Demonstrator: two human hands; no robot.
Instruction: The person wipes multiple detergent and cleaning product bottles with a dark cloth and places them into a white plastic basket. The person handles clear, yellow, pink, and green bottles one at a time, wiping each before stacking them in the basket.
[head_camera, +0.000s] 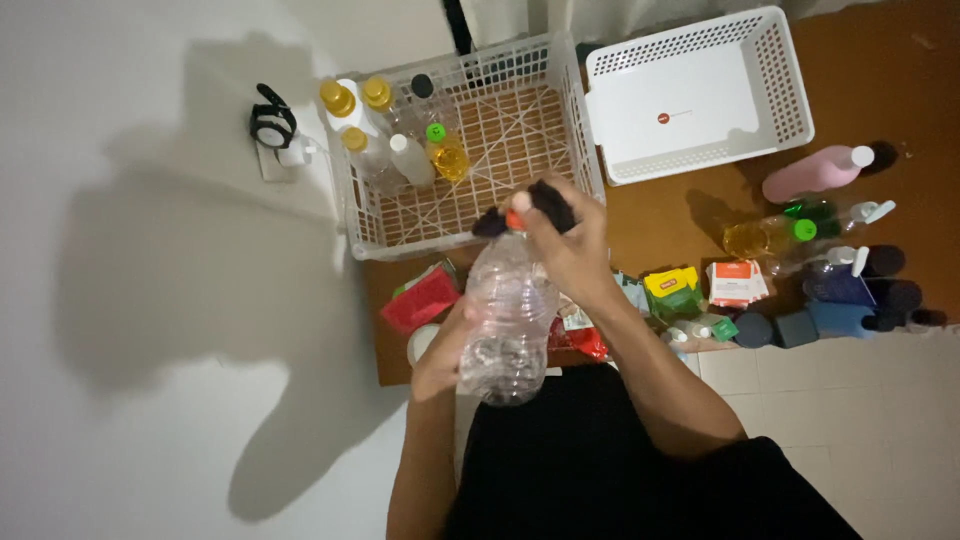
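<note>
Head view, looking down: nearest to us, our left hand (445, 350) wraps the lower body of a clear plastic bottle (508, 315), fingers curled round its side, so the bottle hangs in the air above our lap and the edge of the brown board (660, 215). Our right hand (570, 245) is on top of it, fingers closed on a dark cloth (545, 205) bunched over the neck, with the orange cap (515, 220) just showing beneath. We judge the step in hand to be wiping or gripping the cap end through the cloth; we cannot tell whether the cap is being turned. The next move would call for a steady hold below while the upper hand works the neck without squeezing the thin wall. Just past the bottle lie small packets: a red pouch (420, 298), a yellow-and-green packet (673, 290), an orange-and-white box (736, 282). Farther out stands a white basket (575, 130) with several small bottles (400, 135) gathered in its left corner, a second white basket (795, 90) beside it, and to the right a pink bottle (815, 172) among other bottles lying down.
</note>
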